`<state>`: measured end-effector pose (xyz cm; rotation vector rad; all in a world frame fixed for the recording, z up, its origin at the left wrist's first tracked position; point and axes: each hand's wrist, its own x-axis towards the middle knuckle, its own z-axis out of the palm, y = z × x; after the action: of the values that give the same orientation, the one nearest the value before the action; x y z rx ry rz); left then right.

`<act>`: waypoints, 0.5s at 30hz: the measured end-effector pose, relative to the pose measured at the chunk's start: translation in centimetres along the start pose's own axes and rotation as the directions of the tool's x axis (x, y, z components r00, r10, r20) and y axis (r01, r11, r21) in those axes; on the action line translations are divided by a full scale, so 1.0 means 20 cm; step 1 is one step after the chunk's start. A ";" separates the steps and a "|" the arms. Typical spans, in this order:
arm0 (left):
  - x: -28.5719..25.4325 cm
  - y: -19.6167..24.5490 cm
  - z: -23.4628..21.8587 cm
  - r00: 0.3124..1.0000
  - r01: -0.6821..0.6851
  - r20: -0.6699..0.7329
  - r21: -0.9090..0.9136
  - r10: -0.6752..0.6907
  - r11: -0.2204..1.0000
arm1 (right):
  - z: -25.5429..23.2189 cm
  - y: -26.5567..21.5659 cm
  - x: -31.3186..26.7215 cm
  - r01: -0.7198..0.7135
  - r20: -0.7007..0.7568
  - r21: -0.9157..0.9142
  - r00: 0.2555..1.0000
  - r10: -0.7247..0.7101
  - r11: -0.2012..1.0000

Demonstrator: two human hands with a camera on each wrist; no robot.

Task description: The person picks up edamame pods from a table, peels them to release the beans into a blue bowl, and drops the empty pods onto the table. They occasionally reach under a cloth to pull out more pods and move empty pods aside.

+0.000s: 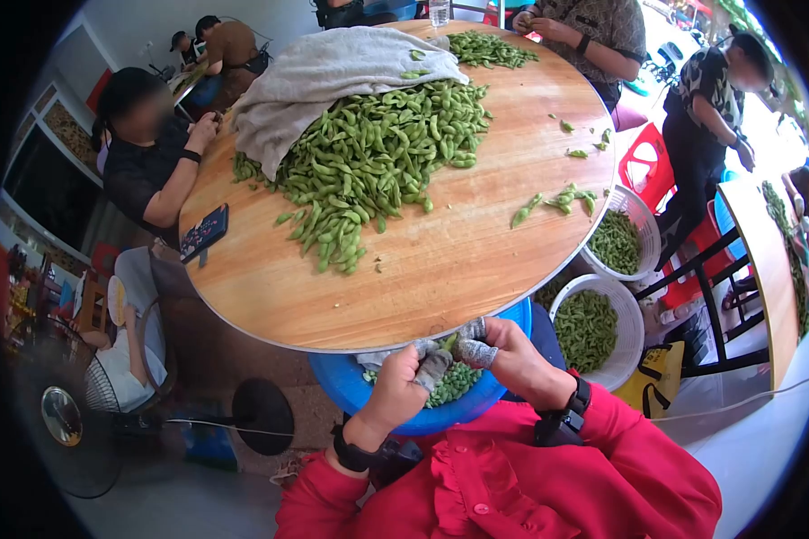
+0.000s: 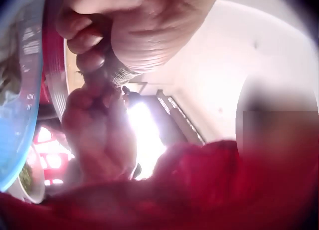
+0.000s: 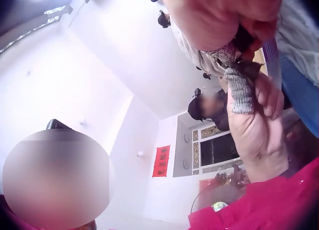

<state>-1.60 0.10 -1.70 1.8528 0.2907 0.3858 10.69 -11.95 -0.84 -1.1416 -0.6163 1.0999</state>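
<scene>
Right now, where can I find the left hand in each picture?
Head: the left hand is just below the middle, above the blue tub.
Left wrist: it is big and close, across the top.
Right wrist: it is right of the middle, below the bigger, closer right hand.
Shared landmark: look for the red shirt along the bottom of all three pictures.

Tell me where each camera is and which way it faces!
Head: on the person's head, looking forward and down at the table, pods and blue basin; left hand, right hand and red shirt show.
Left wrist: on that wrist, looking past the left hand to the right hand and red shirt.
Right wrist: on that wrist, looking past the right hand to the left hand, red shirt and a red sign.
Both wrist views share both hands.
</scene>
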 end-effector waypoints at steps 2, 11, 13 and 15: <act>0.00 0.05 -0.01 0.998 -0.055 -0.019 0.302 0.064 0.952 | -0.02 0.04 0.02 0.106 -0.034 -0.147 0.993 -0.112 0.983; -0.03 -0.06 0.06 0.914 -0.213 -0.202 0.497 0.351 0.841 | -0.01 0.08 0.03 0.054 0.026 0.058 0.998 -0.055 0.997; -0.04 -0.08 0.06 0.954 -0.102 -0.257 0.205 0.154 0.973 | 0.00 0.12 0.06 0.123 0.051 0.125 0.990 -0.130 0.985; -0.03 -0.04 0.06 0.967 0.007 -0.254 -0.084 -0.028 0.996 | 0.01 0.13 0.07 0.223 0.088 0.146 0.967 -0.237 0.964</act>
<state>-1.69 -1.04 -2.91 1.7192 0.4593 0.6167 10.16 -10.50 -3.46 -0.8755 -0.7270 0.9895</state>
